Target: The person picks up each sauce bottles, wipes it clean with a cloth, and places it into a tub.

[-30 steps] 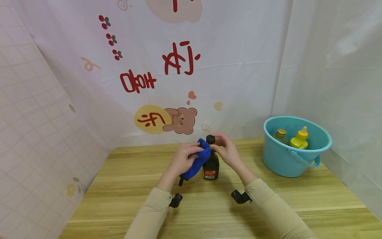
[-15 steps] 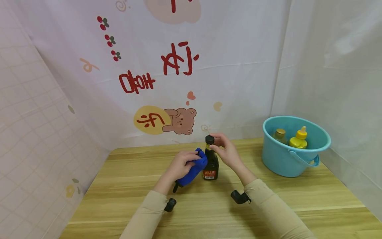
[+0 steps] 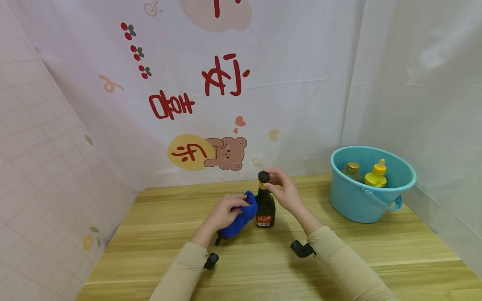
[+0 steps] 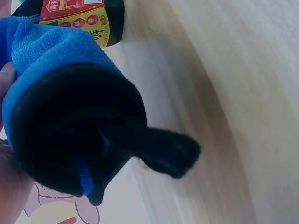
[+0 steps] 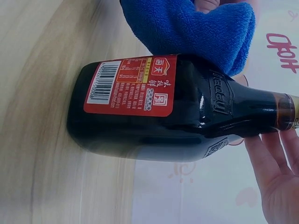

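Note:
A dark soy sauce bottle (image 3: 265,205) with a red label and black cap stands upright on the table. My right hand (image 3: 285,191) pinches it at the neck, just below the cap; the right wrist view shows the fingers (image 5: 264,163) against the neck. My left hand (image 3: 224,212) grips a blue terry cloth (image 3: 238,223) with black edging, bunched up against the bottle's left side. In the left wrist view this cloth (image 4: 60,44) forms a tube with a dark round opening and a black strap (image 4: 163,147) sticking out. Some left fingers are hidden by the cloth.
A light blue bucket (image 3: 350,205) stands at the right, with a yellow squeeze bottle (image 3: 375,177) and a gold-capped bottle (image 3: 352,170) inside. A patterned white curtain (image 3: 301,104) hangs behind the wooden table (image 3: 263,271). Black camera mounts (image 3: 302,249) jut from the wrists.
My left hand has moved down and left with the blue cloth, from beside the bottle's neck to lower on its side. The right hand stays at the neck; the bottle remains standing.

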### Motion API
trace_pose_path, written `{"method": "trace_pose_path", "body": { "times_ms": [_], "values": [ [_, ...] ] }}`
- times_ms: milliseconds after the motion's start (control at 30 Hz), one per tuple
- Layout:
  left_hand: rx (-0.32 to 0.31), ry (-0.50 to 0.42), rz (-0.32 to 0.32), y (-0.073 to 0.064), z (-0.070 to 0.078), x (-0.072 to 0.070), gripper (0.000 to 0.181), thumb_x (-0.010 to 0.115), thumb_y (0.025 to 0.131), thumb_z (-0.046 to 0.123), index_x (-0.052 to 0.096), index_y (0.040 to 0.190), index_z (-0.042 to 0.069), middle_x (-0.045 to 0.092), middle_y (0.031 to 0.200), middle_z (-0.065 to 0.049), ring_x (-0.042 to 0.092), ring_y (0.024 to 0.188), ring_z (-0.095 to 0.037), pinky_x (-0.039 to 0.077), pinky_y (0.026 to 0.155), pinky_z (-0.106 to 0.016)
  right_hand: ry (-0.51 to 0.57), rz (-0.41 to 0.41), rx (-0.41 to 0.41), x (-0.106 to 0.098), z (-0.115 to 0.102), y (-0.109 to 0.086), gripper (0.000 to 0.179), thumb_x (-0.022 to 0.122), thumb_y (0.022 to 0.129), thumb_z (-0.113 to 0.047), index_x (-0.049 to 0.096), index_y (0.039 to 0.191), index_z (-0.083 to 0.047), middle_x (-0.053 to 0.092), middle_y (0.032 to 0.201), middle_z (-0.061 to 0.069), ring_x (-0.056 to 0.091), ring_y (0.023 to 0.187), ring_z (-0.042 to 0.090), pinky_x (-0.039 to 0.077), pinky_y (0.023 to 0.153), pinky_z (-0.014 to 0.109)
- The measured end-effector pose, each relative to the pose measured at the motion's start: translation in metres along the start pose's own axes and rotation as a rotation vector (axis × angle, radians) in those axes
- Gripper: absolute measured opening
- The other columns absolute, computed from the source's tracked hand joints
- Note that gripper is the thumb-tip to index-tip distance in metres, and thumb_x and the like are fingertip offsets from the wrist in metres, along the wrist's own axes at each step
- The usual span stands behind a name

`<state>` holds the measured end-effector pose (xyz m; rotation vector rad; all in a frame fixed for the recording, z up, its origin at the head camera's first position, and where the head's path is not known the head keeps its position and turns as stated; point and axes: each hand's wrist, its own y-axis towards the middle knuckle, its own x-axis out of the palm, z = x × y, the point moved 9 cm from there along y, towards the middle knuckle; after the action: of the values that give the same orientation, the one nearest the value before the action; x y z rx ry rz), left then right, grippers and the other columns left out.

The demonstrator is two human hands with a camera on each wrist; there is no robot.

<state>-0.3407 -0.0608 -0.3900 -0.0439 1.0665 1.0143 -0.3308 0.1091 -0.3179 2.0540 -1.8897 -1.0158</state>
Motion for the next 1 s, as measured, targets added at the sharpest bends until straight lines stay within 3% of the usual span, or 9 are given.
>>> {"method": "trace_pose_path", "body": {
  "times_ms": [200, 500, 800, 1000],
  "values": [
    [0.021, 0.010, -0.006, -0.003, -0.003, 0.003, 0.025, 0.069, 0.088, -0.006, 0.078, 0.104, 0.010, 0.066, 0.126, -0.012, 0.059, 0.119, -0.032, 0.048, 0.098, -0.048, 0.001, 0.008, 0.009, 0.000, 0.001, 0.001, 0.038, 0.065, 0.092, 0.004, 0.056, 0.129, 0.003, 0.067, 0.105, 0.026, 0.067, 0.090, 0.040, 0.057, 0.075, 0.051],
    [0.132, 0.086, -0.059, -0.007, -0.003, 0.019, 0.027, 0.069, 0.084, -0.012, 0.078, 0.098, 0.009, 0.071, 0.115, -0.012, 0.063, 0.114, -0.031, 0.048, 0.099, -0.047, -0.007, 0.018, 0.007, -0.001, 0.001, 0.000, 0.038, 0.066, 0.092, 0.003, 0.056, 0.130, 0.002, 0.068, 0.103, 0.024, 0.068, 0.088, 0.039, 0.057, 0.074, 0.050],
    [0.093, 0.215, -0.174, -0.006, -0.006, 0.035, 0.029, 0.067, 0.086, -0.010, 0.079, 0.100, 0.012, 0.070, 0.118, -0.010, 0.062, 0.110, -0.029, 0.048, 0.094, -0.043, -0.002, 0.016, 0.021, -0.001, 0.001, -0.001, 0.039, 0.065, 0.093, 0.002, 0.056, 0.130, 0.002, 0.067, 0.105, 0.024, 0.067, 0.090, 0.038, 0.057, 0.074, 0.049],
    [0.104, 0.329, -0.241, 0.000, 0.000, 0.045, 0.029, 0.067, 0.085, -0.010, 0.080, 0.098, 0.013, 0.074, 0.106, -0.001, 0.065, 0.105, -0.022, 0.047, 0.094, -0.039, -0.001, 0.016, 0.011, -0.001, 0.000, -0.001, 0.038, 0.065, 0.093, 0.003, 0.056, 0.130, 0.003, 0.067, 0.105, 0.025, 0.067, 0.090, 0.039, 0.057, 0.074, 0.050]
  ]
}}
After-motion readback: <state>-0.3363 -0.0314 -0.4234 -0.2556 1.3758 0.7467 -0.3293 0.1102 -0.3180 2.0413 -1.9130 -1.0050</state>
